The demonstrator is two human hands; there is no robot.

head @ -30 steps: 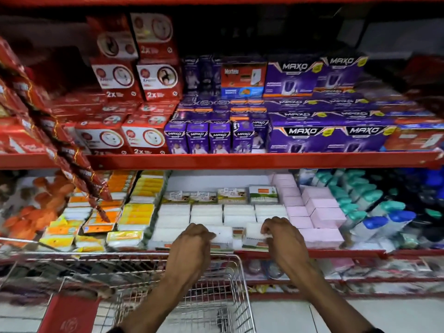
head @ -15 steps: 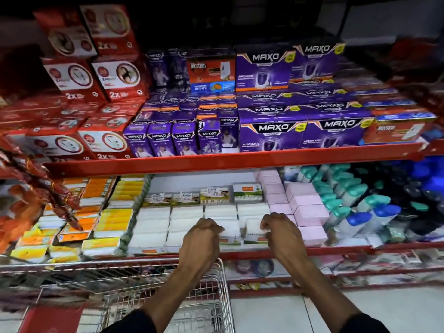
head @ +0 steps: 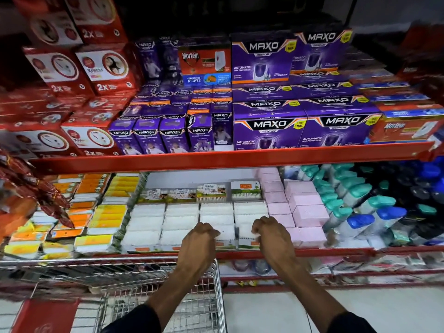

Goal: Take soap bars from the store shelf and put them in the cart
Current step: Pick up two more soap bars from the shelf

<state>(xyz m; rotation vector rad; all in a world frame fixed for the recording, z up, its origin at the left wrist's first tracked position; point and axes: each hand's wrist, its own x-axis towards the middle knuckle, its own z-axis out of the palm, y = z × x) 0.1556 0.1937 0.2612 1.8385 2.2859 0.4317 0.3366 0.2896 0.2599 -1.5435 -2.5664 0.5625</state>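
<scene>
White soap packs [head: 182,222] lie in rows on the lower red shelf [head: 336,251], with upright labelled packs behind them. My left hand [head: 198,240] is curled on the left side of a front-row white pack [head: 225,233]. My right hand [head: 272,236] is curled on the right side of the neighbouring front-row pack [head: 245,234]. Both hands rest at the shelf's front lip. The wire cart [head: 153,296] stands below my left arm, against the shelf; what lies inside it is not visible.
Pink boxes [head: 307,212] sit right of the white packs, then teal- and blue-capped bottles [head: 360,219]. Yellow and orange packs [head: 101,224] fill the left. Red sachet strips [head: 36,188] hang at far left. The upper shelf [head: 240,157] carries purple and red boxes.
My hands have drawn closer together on the two front white packs. The view has swung slightly, so the shelf sits further left and higher.
</scene>
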